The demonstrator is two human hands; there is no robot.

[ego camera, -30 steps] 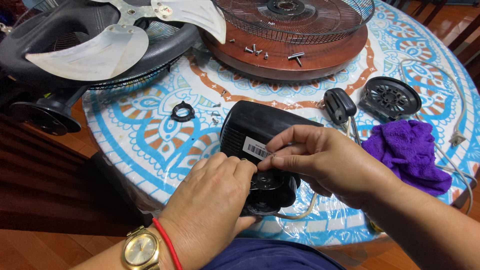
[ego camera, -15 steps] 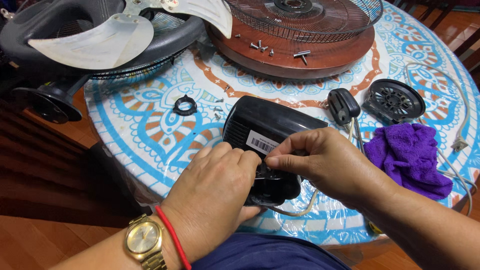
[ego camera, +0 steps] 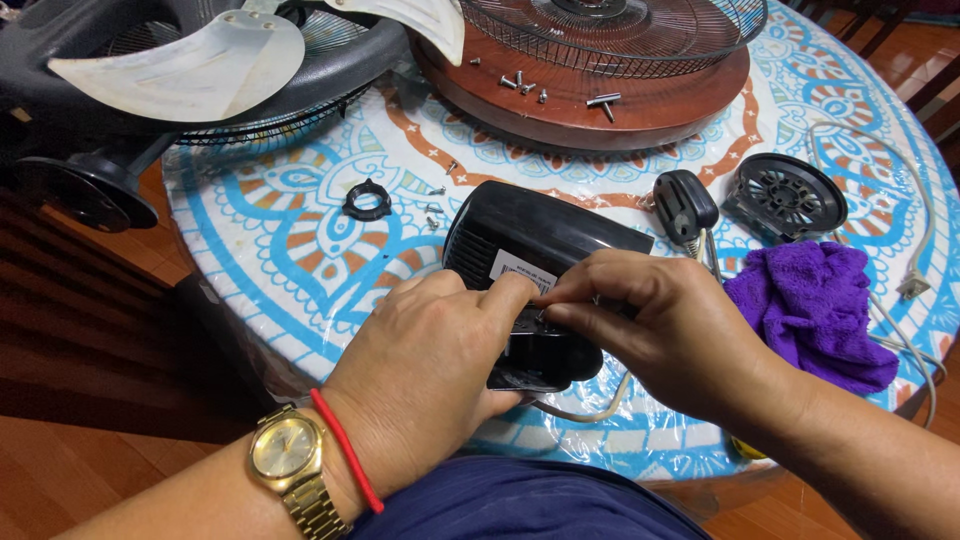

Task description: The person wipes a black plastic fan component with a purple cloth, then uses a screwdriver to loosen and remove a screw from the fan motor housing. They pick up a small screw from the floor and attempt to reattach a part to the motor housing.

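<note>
While both hands meet over it, one black motor housing (ego camera: pixel 530 240) lies near the front edge of the round desk (ego camera: pixel 300 270), which is covered in a blue, white and orange pattern under clear film. The left hand (ego camera: pixel 430 370), wearing one gold watch (ego camera: pixel 285 455) and one red string band (ego camera: pixel 345 462), cups the housing's near end, its fingers closed against the casing. The right hand (ego camera: pixel 660 330) pinches thumb and forefinger narrowly together at the same near end; whether something small sits between them I cannot tell. One pale cord (ego camera: pixel 585 412) loops out from under the housing.

Just beyond the housing lie one black ring nut (ego camera: pixel 367 199) and a few loose screws beside it. One black plug (ego camera: pixel 684 205) and one round black vented cap (ego camera: pixel 786 195) lie to the right, with one purple cloth (ego camera: pixel 812 310) beside them. Farther back, one brown round base (ego camera: pixel 600 105) carries about seven screws (ego camera: pixel 523 86) and one wire grille (ego camera: pixel 610 25). One translucent fan blade (ego camera: pixel 190 70) rests in a second, dark grille at the far left.
</note>
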